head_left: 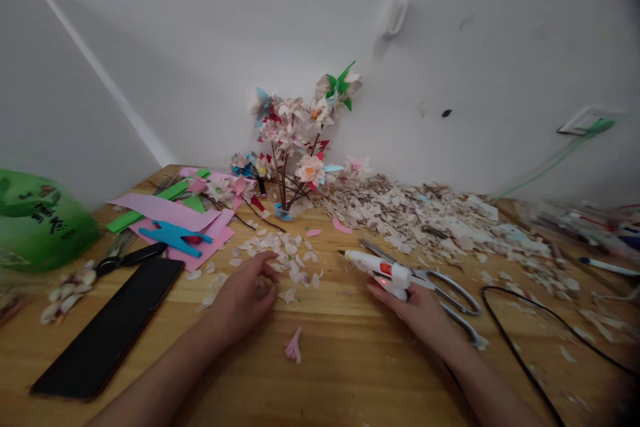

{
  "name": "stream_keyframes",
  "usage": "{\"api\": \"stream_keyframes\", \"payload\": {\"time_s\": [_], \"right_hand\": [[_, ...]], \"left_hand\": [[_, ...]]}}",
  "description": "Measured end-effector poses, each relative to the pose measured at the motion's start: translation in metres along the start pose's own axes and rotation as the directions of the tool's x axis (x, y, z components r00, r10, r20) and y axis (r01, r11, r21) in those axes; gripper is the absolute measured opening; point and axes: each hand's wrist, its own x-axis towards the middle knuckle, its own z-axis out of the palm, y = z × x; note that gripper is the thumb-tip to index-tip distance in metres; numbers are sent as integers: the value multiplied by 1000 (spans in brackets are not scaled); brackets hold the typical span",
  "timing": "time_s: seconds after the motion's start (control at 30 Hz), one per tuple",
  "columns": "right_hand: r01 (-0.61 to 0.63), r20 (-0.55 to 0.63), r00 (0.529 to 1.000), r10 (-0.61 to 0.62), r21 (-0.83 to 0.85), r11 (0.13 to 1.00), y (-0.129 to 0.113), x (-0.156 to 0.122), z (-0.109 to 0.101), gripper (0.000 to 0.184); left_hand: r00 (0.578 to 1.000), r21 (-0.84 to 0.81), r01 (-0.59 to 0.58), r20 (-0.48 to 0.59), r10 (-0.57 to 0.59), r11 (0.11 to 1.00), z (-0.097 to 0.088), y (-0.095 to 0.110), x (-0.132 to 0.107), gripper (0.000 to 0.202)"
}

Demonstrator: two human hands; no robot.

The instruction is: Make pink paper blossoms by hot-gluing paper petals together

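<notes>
In my right hand [400, 297] is a white glue gun [370, 263], its small red light lit and its nozzle pointing left. Large metal scissors [453, 290] lie beside and partly under it. My left hand [247, 297] rests low over the table at the edge of some loose pale petals [295, 260], fingers curved and thumb apart; I see nothing held in it. Between my hands, closer to me, lies a small pink-purple folded flower piece [294, 345]. Behind the petals stands a branch arrangement of handmade flowers [293, 133] on a small clear base.
A wide heap of dried petals [420, 213] covers the back right. A black cable [510, 340] curves along the right. On the left are a black phone [113, 327], pink paper [170, 210], a blue cut-out [175, 235], black-handled scissors [135, 255] and a green bag [43, 223].
</notes>
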Motion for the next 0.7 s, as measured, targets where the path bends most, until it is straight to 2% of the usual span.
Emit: {"api": "stream_keyframes", "payload": {"time_s": [0.1,0.2,0.27,0.33,0.43,0.57,0.7], "right_hand": [[32,8,999,-33,92,995,-11,-9,2,41],[89,-3,996,-89,51,995,-31,-25,6,37],[138,44,989,-138,2,990,-46,-35,8,30],[211,168,965,-202,-39,977,-58,-41,10,23],[260,272,932,-239,-43,965,-63,-42,13,16],[221,251,947,-199,-61,973,-51,-41,19,16],[150,176,975,-137,-62,987,-39,-44,24,26]], "left_hand": [[996,-297,86,10,-87,951,5,6,-3,42],[991,-602,132,74,-110,788,11,12,-5,39],[983,-715,180,115,-140,676,12,15,-4,39],[974,-746,219,130,-185,628,11,17,-4,40],[970,-735,227,111,-217,639,9,17,-2,42],[984,-711,158,59,-167,685,10,15,-3,43],[995,-582,65,-24,-97,810,12,16,-7,42]]}}
